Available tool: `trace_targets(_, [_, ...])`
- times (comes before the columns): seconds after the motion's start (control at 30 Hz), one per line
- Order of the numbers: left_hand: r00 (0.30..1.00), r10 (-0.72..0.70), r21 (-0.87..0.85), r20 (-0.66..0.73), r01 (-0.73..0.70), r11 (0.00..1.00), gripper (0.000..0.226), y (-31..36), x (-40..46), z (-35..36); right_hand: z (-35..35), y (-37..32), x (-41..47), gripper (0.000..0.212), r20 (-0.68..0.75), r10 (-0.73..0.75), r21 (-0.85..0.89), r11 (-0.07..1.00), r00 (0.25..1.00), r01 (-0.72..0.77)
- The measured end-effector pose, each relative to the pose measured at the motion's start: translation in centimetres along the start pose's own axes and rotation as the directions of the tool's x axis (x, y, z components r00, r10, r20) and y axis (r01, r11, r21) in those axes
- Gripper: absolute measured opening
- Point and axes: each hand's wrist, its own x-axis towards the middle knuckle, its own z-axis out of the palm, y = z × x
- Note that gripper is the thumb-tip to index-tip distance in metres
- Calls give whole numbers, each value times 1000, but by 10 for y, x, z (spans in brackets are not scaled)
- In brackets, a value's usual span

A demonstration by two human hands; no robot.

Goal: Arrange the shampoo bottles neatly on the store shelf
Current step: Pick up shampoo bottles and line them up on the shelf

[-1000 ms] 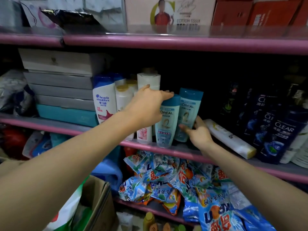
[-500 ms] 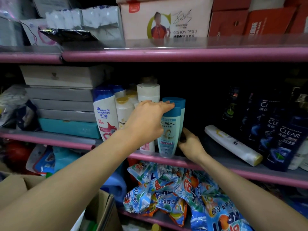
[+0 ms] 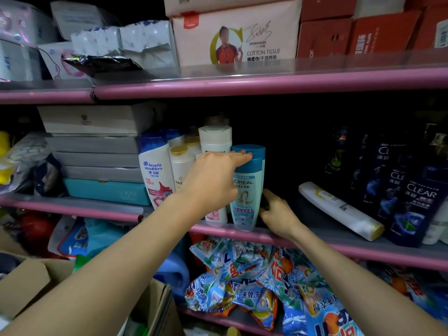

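A teal L'Oreal bottle stands upright at the front of the pink middle shelf. A second teal bottle stands right behind it, only its cap showing. My left hand grips the front bottle near its cap from the left. My right hand touches the base of the rear bottle on the right, fingers partly hidden. A Head & Shoulders bottle, Pantene bottles and a tall white bottle stand to the left. A white bottle lies on its side to the right.
Dark Clear bottles stand at the far right. Stacked flat boxes fill the shelf's left end. Detergent bags hang out of the shelf below. An open cardboard box sits at lower left. Tissue packs and red boxes line the top shelf.
The second teal bottle, which leaned to the right of the first, now stands directly behind it. My right hand followed it in; my left hand stayed on the front bottle.
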Motion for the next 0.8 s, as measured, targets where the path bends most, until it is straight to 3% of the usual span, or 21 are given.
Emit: trace_targets(0.8, [999, -34, -50, -6, 33, 998, 73, 1, 1, 3, -3, -5, -1, 49, 58, 33, -20, 999, 998, -32])
